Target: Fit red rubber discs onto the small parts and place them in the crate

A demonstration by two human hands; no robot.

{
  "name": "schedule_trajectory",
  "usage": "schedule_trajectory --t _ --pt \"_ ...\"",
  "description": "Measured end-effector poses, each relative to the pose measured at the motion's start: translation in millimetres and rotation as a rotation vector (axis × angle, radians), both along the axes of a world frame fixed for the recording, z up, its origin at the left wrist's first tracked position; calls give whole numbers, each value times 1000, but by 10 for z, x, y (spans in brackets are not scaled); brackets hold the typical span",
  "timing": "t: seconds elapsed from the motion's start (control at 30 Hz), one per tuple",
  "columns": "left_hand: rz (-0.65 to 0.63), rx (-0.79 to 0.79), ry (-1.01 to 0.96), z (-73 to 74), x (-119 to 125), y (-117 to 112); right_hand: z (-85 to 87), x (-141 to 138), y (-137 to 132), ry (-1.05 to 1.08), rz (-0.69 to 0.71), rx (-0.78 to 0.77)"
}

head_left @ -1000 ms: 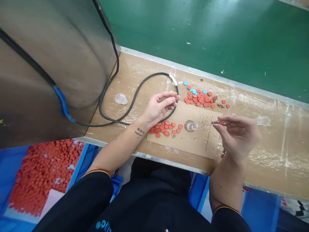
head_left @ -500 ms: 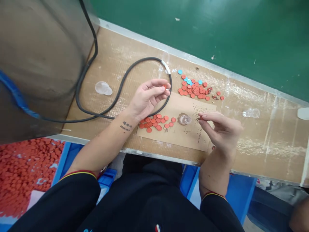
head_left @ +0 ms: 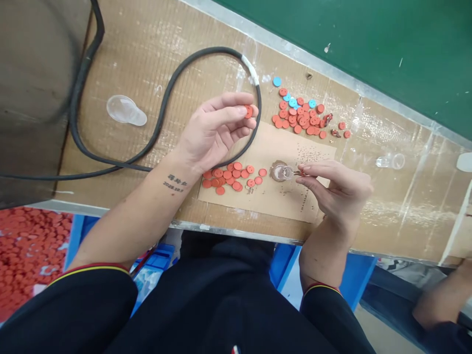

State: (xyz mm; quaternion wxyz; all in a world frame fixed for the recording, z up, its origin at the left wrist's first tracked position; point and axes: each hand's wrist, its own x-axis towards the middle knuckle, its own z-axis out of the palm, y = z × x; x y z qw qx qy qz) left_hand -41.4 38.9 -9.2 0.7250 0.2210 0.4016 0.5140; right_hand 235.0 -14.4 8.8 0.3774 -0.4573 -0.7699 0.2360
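Note:
My left hand [head_left: 221,130] pinches a red button [head_left: 249,112] between thumb and fingertips, held above the table beside the black cable loop. My right hand [head_left: 332,189] is closed in a pinch on a small red piece with thin dark prongs [head_left: 298,173]. Those prongs point left, close to the mouth of a small transparent cup [head_left: 284,171]; whether they touch it I cannot tell. The cup stands on a brown cardboard sheet [head_left: 258,206]. Left of it lies a group of red buttons [head_left: 230,176], and tiny dark specks [head_left: 308,152] are scattered to its right.
Red and blue buttons [head_left: 302,115] are spread behind the sheet. A black cable [head_left: 173,78] loops across the table. Transparent containers [head_left: 127,110] lie at left, another transparent piece [head_left: 390,161] at right. Red pieces fill a bin [head_left: 29,260] lower left. Another person's arm [head_left: 442,297] shows lower right.
My right hand has moved left, bringing the pronged piece to the cup's mouth. The button in my left hand now shows its face more fully. The camera view has shifted and come closer.

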Motion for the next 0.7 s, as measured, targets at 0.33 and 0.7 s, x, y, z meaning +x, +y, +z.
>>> schedule_trajectory --t 0.33,0.7 --pt "67 -92 -1 -48 32 8 17 -25 21 -31 24 -36" --pt "52 -80 3 -34 16 0 -7 -30 32 -20 55 -54"
